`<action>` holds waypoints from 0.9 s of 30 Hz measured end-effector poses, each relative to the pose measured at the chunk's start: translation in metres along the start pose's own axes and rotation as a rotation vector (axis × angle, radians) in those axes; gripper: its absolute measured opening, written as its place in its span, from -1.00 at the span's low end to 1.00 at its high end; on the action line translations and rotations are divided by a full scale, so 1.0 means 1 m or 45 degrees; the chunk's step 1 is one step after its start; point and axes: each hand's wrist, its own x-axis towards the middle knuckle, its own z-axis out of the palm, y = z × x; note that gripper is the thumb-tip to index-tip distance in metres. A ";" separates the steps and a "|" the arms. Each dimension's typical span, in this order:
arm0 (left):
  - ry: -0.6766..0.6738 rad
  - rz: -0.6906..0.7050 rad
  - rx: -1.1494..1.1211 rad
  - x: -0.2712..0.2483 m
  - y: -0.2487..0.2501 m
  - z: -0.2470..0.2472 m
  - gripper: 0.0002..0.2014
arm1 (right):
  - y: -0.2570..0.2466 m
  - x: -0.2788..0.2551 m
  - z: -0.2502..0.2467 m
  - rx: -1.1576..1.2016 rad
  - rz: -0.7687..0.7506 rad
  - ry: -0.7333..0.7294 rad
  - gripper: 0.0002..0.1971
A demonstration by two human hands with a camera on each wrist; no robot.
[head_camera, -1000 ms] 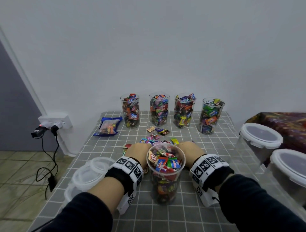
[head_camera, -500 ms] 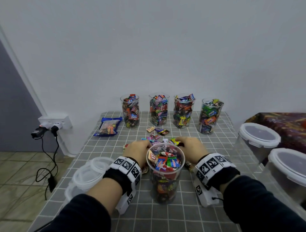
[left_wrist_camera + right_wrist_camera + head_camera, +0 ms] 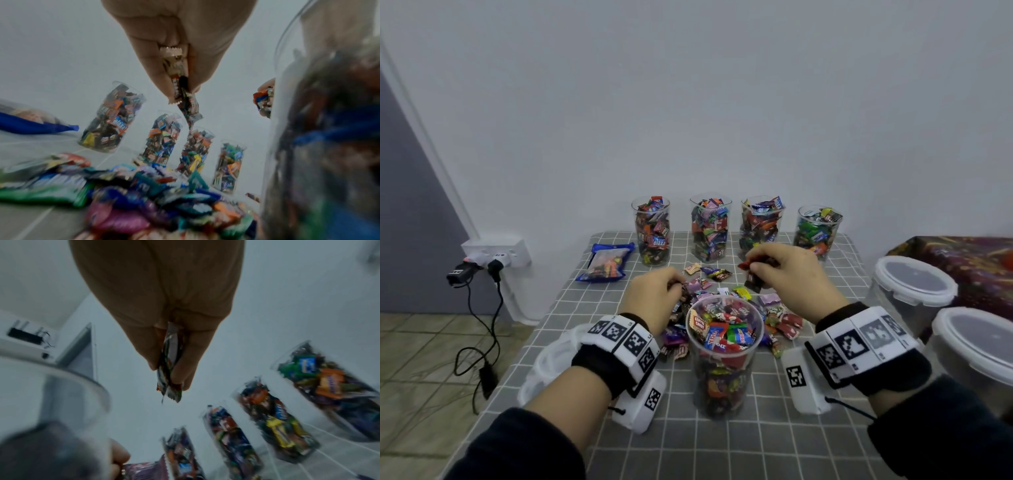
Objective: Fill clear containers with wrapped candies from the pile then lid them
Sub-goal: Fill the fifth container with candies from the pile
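Plainly, "elaxa" shows inside one filled container.

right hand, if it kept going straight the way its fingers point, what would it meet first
Most likely the third filled container in the back row. The right hand, pinching candies, points away from the person toward that row, above the table. Depth is unclear, so it might pass between the third and the fourth container.

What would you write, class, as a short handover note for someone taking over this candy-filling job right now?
Left hand pinches wrapped candies over the loose candy pile. Right hand holds candies lifted above the table. Near clear plastic cup on the grey checked tablecloth is almost full. Four filled clear cups stand at the back, unlidded. Left: drop both handfuls in, then lid all five using the clear round lids.
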 end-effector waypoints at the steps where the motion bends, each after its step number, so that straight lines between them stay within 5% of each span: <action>1: 0.030 0.010 -0.034 -0.001 0.001 -0.004 -0.84 | -0.006 -0.003 -0.002 0.052 -0.038 0.017 -0.83; 9: 0.154 0.077 -0.178 -0.006 0.013 -0.018 -0.85 | -0.042 -0.036 -0.003 0.268 -0.234 -0.132 -0.84; 17: 0.169 0.090 -0.235 -0.013 0.017 -0.018 -0.84 | -0.047 -0.049 0.007 0.083 -0.336 -0.239 -0.77; 23: 0.190 0.116 -0.371 -0.015 0.023 -0.027 -0.78 | -0.033 -0.055 -0.003 0.246 -0.222 -0.035 -0.80; 27: 0.185 0.155 -0.462 -0.018 0.034 -0.035 -0.74 | -0.017 -0.060 -0.002 0.415 -0.035 -0.236 -0.51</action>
